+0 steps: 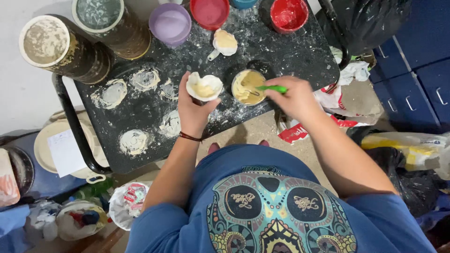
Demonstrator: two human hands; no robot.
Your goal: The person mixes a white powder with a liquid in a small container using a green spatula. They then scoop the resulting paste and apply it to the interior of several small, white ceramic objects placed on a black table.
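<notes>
We grip a small white mould (204, 87) in our closed left hand (193, 108); our right hand (295, 97) is closed on a green-handled tool (272, 88) dipping into the paste cup (247, 87) at table centre. Judged progress: partway, since paste already sits in the mould. A red-and-white packet (304, 132) lies at 4 o'clock, a yellow bag (405, 147) farther right.
</notes>
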